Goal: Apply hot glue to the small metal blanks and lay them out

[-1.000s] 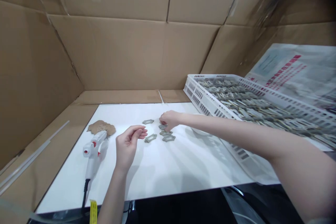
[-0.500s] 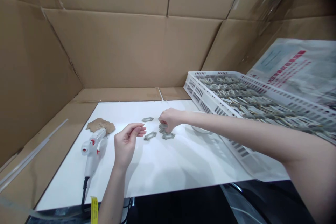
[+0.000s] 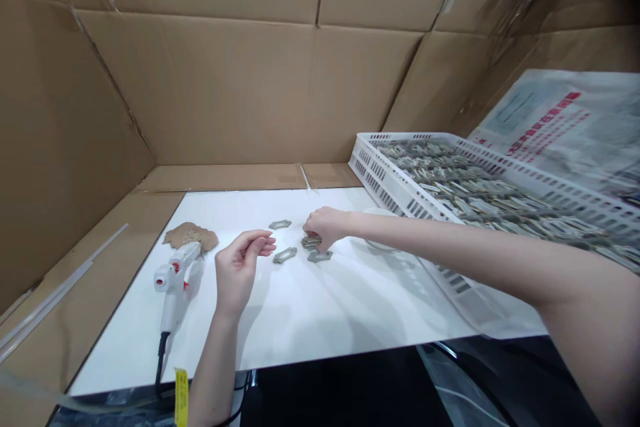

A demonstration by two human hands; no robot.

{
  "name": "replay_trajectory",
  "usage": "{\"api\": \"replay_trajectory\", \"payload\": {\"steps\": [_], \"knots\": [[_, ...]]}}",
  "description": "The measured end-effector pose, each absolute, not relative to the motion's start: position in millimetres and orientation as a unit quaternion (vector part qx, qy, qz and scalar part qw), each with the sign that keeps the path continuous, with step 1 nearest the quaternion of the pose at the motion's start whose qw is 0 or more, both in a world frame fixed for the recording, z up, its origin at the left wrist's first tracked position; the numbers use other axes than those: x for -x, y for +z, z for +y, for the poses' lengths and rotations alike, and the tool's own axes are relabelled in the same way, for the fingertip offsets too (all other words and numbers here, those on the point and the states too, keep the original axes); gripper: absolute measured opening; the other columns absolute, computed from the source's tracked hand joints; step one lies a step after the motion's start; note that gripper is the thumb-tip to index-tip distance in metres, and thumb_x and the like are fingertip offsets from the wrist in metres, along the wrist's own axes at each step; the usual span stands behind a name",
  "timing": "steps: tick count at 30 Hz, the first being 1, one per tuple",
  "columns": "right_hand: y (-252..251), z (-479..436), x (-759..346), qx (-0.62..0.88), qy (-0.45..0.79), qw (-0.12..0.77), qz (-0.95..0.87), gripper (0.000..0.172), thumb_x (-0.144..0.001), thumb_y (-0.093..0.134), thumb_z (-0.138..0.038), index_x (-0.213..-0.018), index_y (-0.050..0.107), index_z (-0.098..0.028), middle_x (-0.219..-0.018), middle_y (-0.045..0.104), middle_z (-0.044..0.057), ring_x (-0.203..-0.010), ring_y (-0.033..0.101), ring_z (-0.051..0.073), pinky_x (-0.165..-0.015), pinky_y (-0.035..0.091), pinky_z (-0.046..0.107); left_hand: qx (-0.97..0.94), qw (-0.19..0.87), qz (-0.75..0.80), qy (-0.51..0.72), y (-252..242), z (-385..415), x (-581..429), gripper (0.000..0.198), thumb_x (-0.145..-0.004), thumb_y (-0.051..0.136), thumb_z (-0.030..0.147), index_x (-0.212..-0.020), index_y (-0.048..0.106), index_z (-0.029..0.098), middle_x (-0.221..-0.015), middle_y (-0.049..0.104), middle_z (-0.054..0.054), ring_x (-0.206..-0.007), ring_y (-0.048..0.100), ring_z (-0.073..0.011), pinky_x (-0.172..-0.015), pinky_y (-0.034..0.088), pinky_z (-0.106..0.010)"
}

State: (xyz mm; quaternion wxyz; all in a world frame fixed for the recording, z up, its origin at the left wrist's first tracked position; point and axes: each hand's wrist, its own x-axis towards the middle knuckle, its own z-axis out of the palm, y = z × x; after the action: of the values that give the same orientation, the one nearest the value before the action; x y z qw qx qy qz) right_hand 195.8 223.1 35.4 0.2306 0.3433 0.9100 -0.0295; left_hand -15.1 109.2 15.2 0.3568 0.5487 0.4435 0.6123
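My right hand [image 3: 326, 225] reaches across from the right, its fingers bent down and closed at a small pile of grey frame-shaped pieces [image 3: 311, 241]. It grips a piece there, though the fingertips are partly hidden. Just in front of the pile lies another grey frame [image 3: 320, 256] with an opening in its middle. My left hand [image 3: 240, 270] hovers over the white board, fingers curled toward the thumb, nothing visible in them. Two single frames lie near its fingertips: one nearer frame [image 3: 285, 255] and one farther frame [image 3: 280, 224].
A white glue gun [image 3: 175, 287] lies at the left, its nozzle by a brown patch [image 3: 191, 236]. At the right stands a white perforated crate [image 3: 390, 193] holding rows of similar frames. Partly behind my right forearm is a pale round dish [image 3: 377, 213]. Cardboard walls [image 3: 225, 93] surround the board.
Hardly anything differs. The whole view has shifted slightly; both hands keep nearly the same places, and the pieces lie as before.
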Motion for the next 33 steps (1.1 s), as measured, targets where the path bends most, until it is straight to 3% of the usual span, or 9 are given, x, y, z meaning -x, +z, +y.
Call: {"api": "replay_trajectory", "payload": {"steps": [5,12,17,27,33], "knots": [[44.5,212.0,-202.0,-0.343,-0.058,0.2,0.916,0.028,-0.067,0.069,-0.039,-0.088,0.068,-0.02,-0.088,0.072,0.006,-0.076,0.064,0.022,-0.058,0.032,0.029,-0.552,0.355,0.444,0.611,14.2,108.5,15.3,0.016,-0.087,0.062,0.028,-0.086,0.071,0.015,-0.077,0.076,-0.004,-0.069,0.074,-0.0176,-0.068,0.062,-0.029],[33.4,197.9,-195.6,-0.333,-0.036,0.268,0.904,0.041,-0.065,0.071,-0.043,-0.097,0.068,-0.017,-0.098,0.071,0.011,-0.084,0.065,0.026,-0.059,0.033,0.031,-0.552,0.358,0.439,0.611,13.7,109.7,15.3,0.016,-0.087,0.062,0.028,-0.087,0.071,0.015,-0.077,0.076,-0.004,-0.069,0.073,-0.017,-0.068,0.062,-0.029],[30.7,204.4,-190.5,-0.317,-0.03,0.256,0.913,0.034,-0.066,0.07,-0.042,-0.091,0.068,-0.018,-0.093,0.072,0.01,-0.08,0.066,0.025,-0.057,0.032,0.03,-0.55,0.363,0.438,0.611,14.1,109.6,15.0,0.016,-0.088,0.062,0.028,-0.088,0.071,0.015,-0.078,0.076,-0.004,-0.07,0.073,-0.0171,-0.069,0.062,-0.029],[51.3,263.6,-148.2,-0.342,0.026,0.161,0.926,0.034,-0.069,0.069,-0.041,-0.096,0.069,-0.02,-0.099,0.072,0.009,-0.087,0.065,0.025,-0.061,0.037,0.029,-0.548,0.366,0.441,0.61,10.5,110.0,15.2,0.017,-0.088,0.062,0.029,-0.087,0.072,0.016,-0.078,0.076,-0.004,-0.07,0.073,-0.0172,-0.068,0.062,-0.028],[31.3,278.5,-129.0,-0.335,0.018,0.213,0.918,0.049,-0.067,0.073,-0.043,-0.108,0.065,-0.018,-0.11,0.069,0.011,-0.094,0.065,0.026,-0.063,0.039,0.028,-0.551,0.367,0.443,0.605,10.4,108.5,15.3,0.017,-0.089,0.06,0.028,-0.088,0.072,0.016,-0.078,0.076,-0.004,-0.07,0.073,-0.0162,-0.068,0.061,-0.026]]}}
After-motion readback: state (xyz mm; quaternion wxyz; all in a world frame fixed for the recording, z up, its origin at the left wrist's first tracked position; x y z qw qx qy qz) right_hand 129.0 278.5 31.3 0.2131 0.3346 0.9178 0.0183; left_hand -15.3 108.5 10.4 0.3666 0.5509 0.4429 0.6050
